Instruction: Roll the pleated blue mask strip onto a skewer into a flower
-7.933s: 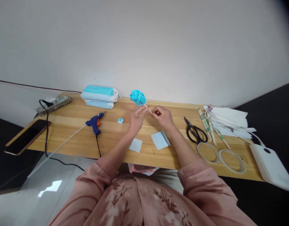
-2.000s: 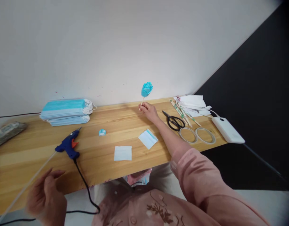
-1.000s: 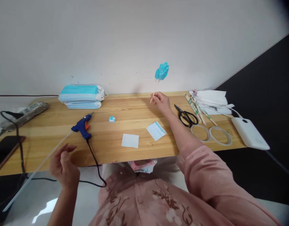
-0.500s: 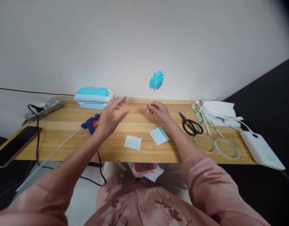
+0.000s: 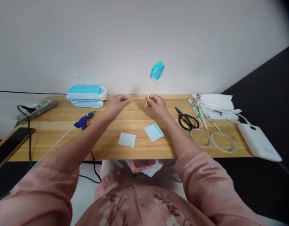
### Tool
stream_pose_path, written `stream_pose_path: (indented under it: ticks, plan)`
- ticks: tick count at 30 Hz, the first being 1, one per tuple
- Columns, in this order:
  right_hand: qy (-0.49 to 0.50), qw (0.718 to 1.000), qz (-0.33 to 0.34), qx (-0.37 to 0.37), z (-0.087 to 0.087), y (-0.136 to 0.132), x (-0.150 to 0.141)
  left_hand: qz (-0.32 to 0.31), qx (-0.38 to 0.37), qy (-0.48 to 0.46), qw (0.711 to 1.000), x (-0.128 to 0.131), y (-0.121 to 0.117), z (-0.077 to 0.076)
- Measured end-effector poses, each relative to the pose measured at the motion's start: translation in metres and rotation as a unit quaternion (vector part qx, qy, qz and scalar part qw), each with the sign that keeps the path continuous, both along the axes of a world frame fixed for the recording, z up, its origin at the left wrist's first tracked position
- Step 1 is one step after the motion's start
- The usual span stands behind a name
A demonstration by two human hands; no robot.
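My right hand (image 5: 157,105) pinches the thin pale stick stem of a handmade blue flower (image 5: 157,70). The bloom stands above the hand, tilted a little to the right, against the wall. To the left of the stem, my left hand (image 5: 119,103) hangs over the table, apart from the flower. Its thumb and forefinger are pressed together, and nothing shows between them. A pale square piece (image 5: 127,139) lies between my forearms, with a second light-blue square (image 5: 154,131) beside it near my right forearm. The small folded blue piece is almost wholly hidden by my left wrist.
On the left lie a blue glue gun (image 5: 83,121), a phone (image 5: 12,146), a power strip (image 5: 38,110) and a stack of face masks (image 5: 85,95). To the right are black-handled scissors (image 5: 188,119), tape rolls (image 5: 223,142), wrapped sticks (image 5: 197,111), white scraps (image 5: 216,102) and a white device (image 5: 259,141).
My left hand rose from the table's front left to near the flower, and its spread fingers closed. Earlier both hands held the stem; my right hand now holds it alone, with the bloom more upright.
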State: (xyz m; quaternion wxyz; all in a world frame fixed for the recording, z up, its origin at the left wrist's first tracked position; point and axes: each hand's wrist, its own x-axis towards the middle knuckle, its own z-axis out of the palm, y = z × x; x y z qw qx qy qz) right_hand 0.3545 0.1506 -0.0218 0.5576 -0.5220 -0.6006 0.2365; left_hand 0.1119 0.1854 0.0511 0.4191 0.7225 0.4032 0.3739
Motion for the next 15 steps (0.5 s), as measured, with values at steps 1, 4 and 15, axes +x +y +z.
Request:
stream_pose_path:
  ticks: [1,4,15]
  plan:
    - [-0.002,1.0,-0.019,0.003,-0.001,0.002,0.007,0.023,0.005,0.001,1.0,-0.014,-0.002,0.003]
    - [-0.027,0.996,-0.082,0.016,-0.002,0.006,0.03,0.119,0.052,-0.003,0.992,-0.063,-0.017,0.017]
    - [-0.265,0.947,-0.179,0.017,0.014,0.013,0.09,0.339,0.032,0.021,0.94,-0.2,-0.108,-0.019]
